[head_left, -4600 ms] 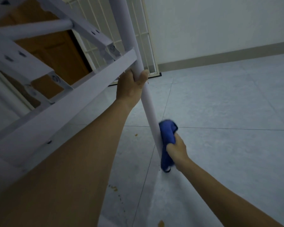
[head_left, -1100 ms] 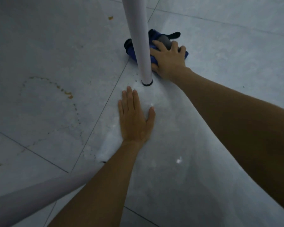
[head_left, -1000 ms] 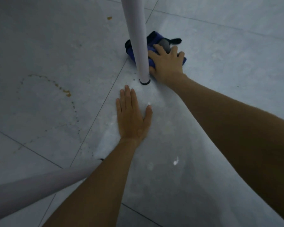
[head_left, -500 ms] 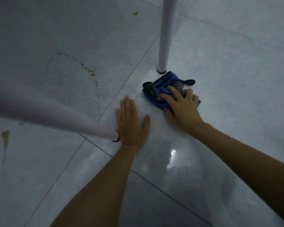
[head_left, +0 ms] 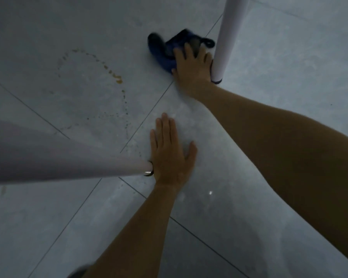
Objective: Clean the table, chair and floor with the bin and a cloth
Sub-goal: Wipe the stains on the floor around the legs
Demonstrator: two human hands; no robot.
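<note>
A blue cloth (head_left: 163, 51) lies bunched on the grey tiled floor (head_left: 269, 81). My right hand (head_left: 193, 67) presses flat on its near edge, just left of a white furniture leg (head_left: 228, 37). My left hand (head_left: 169, 153) rests flat on the floor with fingers spread and holds nothing. Its wrist side touches the foot of a second white leg (head_left: 68, 163) that slants in from the left. An arc of brown-yellow stain spots (head_left: 113, 75) marks the tile to the left of the cloth.
More faint specks (head_left: 127, 127) trail down from the arc toward the tile joint. A small brown mark (head_left: 3, 190) sits at the far left. A wet glint (head_left: 210, 193) shows on the floor beside my left forearm.
My right hand has pushed the cloth from in front of the upright leg to that leg's left side, closer to the stain arc. My left hand stays flat on the floor.
</note>
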